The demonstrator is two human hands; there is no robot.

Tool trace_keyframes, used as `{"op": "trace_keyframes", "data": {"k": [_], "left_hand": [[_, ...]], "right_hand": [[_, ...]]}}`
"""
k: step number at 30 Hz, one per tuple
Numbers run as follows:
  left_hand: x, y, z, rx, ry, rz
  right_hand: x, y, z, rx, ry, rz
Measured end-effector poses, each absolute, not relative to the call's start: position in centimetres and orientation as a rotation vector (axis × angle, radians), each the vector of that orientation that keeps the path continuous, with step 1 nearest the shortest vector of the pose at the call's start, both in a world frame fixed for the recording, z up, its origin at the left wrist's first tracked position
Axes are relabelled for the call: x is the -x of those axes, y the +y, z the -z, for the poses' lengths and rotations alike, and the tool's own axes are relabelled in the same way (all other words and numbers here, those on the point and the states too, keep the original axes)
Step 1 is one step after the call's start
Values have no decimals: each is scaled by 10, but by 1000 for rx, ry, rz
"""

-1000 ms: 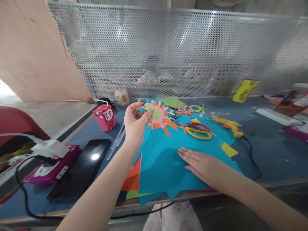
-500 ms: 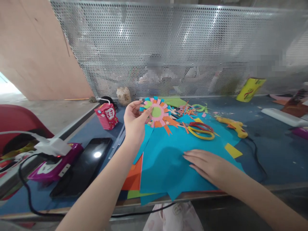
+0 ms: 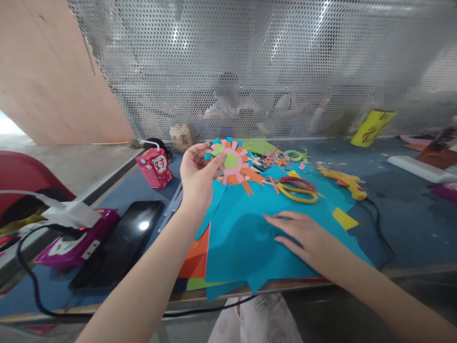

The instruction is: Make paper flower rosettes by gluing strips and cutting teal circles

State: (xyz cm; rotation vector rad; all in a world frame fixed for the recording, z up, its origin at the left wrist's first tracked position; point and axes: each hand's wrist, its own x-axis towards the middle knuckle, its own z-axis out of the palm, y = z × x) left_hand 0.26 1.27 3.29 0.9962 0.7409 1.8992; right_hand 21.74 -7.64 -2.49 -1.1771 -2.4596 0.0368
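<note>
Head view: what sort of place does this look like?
Probably a craft workspace, though what sort of building is unclear: blue paper, scissors and a yellow glue gun lie on the table.

A pink-red drink box (image 3: 155, 167) with a white straw (image 3: 153, 143) is standing on the blue table (image 3: 417, 228). Farther back, a small pale jar (image 3: 181, 137) is standing near the perforated metal screen (image 3: 160, 57). Nearer, a black phone (image 3: 119, 243) is lying flat and reflecting one bright light. Just beside it, a purple power strip (image 3: 76, 245) is carrying a white charger (image 3: 71, 213). On the right side, a yellow container (image 3: 372, 127) is standing before the screen, appearing tilted. Behind the screen, a person (image 3: 228, 102) is showing only dimly.
</note>
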Motion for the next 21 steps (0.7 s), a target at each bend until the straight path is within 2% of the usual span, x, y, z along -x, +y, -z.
{"op": "trace_keyframes", "data": {"k": [5,11,15,18,21], "left_hand": [[-2,14,-32,-1014,740,-1901],[-2,14,-30,-1051,740,-1921],[-1,14,-31,-1021,742,-1911],[-1,13,-32,-1023,742,-1909],[-1,13,-32,-1032,734,-1916]], "right_hand": [[-212,-84,30,989,-2500,103],[-209,-84,38,1043,-2369,-35],[-222,-93,13,1149,-2311,-104],[-249,-106,-11,1260,-2260,102],[-288,-120,-13,1413,-2174,324]]}}
